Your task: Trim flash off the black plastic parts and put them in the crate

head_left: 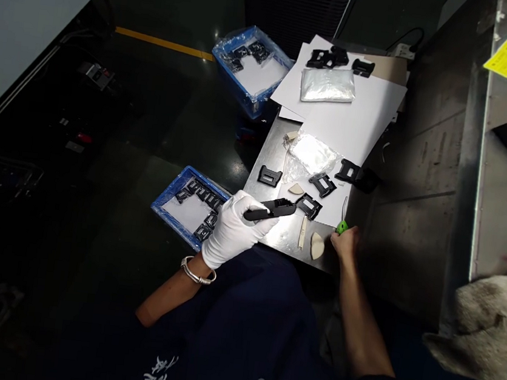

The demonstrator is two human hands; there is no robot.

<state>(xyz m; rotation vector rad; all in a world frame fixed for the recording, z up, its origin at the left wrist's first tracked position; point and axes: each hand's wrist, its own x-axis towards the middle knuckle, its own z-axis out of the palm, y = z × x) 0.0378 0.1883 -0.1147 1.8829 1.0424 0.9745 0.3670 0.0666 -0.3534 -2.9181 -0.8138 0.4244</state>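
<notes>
My left hand (233, 231), in a white glove, is closed around a black plastic part (272, 209) and holds it over the near edge of the metal table (271, 236). My bare right hand (346, 243) grips a green-handled tool (342, 227) at the table's right side; its thin, bent metal end points away from me. Beyond the left hand lie several black plastic frames, the closest (310, 207) just past the held part. Between my hands rest a cream-coloured pad (317, 246), a narrow pale strip (302, 232) and a smaller pale wedge (296, 189).
A blue bin (172, 220) holding black parts stands left of the table, with another blue bin (247, 95) farther back. White sheets (358, 113), a plastic-wrapped packet (328, 86) and clear film (315, 153) lie on the table. A metal cabinet wall (424, 173) borders the right.
</notes>
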